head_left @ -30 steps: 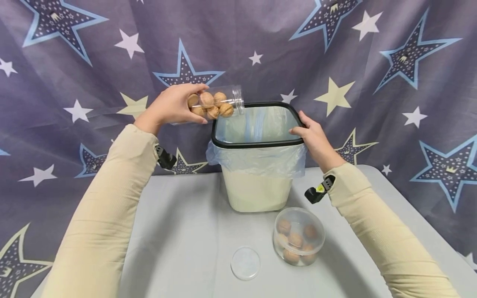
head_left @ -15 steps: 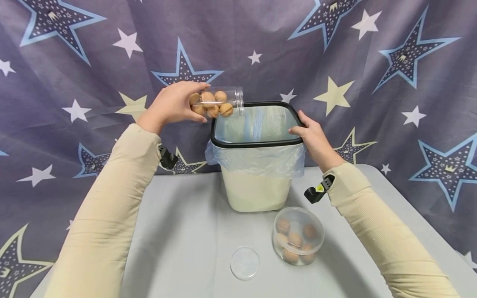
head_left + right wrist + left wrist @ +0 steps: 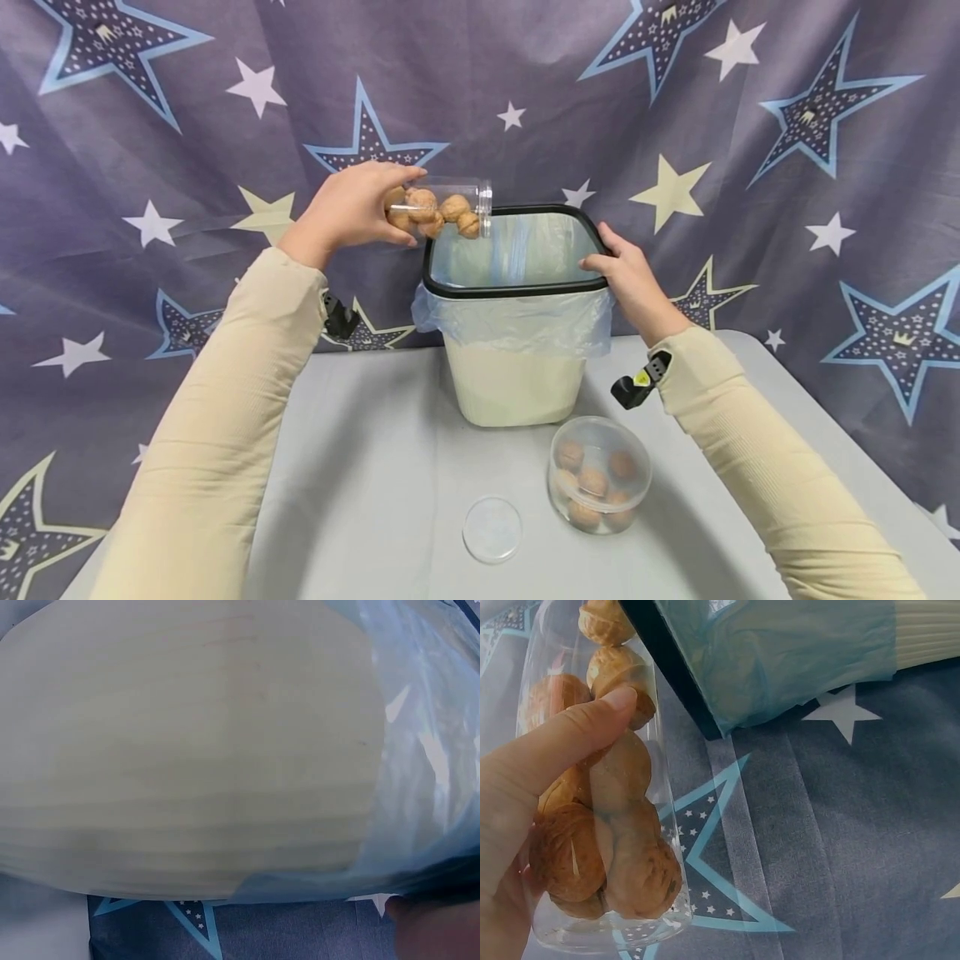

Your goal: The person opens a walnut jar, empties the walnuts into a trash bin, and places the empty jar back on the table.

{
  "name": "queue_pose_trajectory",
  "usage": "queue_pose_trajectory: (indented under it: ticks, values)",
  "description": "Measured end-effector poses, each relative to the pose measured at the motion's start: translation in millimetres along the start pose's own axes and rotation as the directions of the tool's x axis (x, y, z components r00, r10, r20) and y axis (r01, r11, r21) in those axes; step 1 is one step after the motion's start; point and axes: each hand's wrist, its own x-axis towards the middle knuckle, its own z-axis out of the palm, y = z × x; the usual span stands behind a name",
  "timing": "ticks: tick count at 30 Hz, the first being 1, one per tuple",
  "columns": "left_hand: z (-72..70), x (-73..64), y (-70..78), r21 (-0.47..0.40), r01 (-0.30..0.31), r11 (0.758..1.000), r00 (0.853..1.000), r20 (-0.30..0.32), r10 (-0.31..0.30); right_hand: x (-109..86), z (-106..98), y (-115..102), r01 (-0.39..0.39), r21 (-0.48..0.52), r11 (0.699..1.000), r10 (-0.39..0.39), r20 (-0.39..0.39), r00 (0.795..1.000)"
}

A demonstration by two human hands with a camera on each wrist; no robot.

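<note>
My left hand grips a clear jar of walnuts lying on its side in the air. The jar's uncapped mouth points right, over the left rim of the trash can. In the left wrist view the thumb presses along the jar wall, and several walnuts show through it. At the can's right side my right hand holds the black rim, thumb inside. A pale blue bag lines the can and folds over its outside.
A round clear tub with several walnuts inside stands in front of the can, to the right. A clear disc-shaped lid lies left of it on the grey table. Behind hangs a star-patterned curtain.
The walnuts in the jar have rolled rightward, and one now lies at its mouth. The jar's mouth end has dipped slightly. My right hand stays on the rim.
</note>
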Motion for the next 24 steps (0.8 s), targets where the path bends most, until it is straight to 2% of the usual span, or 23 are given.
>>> queue_pose_trajectory:
  ticks: [4, 7, 12, 19, 24]
  values:
    - [0.6, 1.7, 0.1, 0.049, -0.022, 0.999, 0.999, -0.027, 0.024, 0.0, 0.0, 0.1, -0.006, -0.008, 1.0, 0.005, -0.006, 1.0]
    - [0.7, 2.9, 1.1, 0.064, -0.015, 0.998, 0.999, -0.04, 0.018, -0.2, -0.1, 0.1, -0.006, -0.009, 1.0, 0.006, -0.008, 1.0]
    - [0.2, 3.9, 2.8, 0.044, 0.005, 0.999, 1.0, -0.023, -0.004, -0.7, -0.1, -0.5, -0.003, -0.014, 1.0, 0.003, 0.001, 1.0]
    - [1.2, 5.3, 2.6, 0.056, -0.005, 0.998, 1.0, -0.019, 0.006, -0.7, -0.8, -0.6, -0.004, -0.02, 1.0, 0.004, 0.004, 1.0]
    - [1.8, 6.7, 3.2, 0.087, -0.034, 0.996, 0.999, -0.023, 0.036, 0.8, -0.8, 0.5, -0.001, -0.028, 1.0, 0.0, -0.004, 1.0]
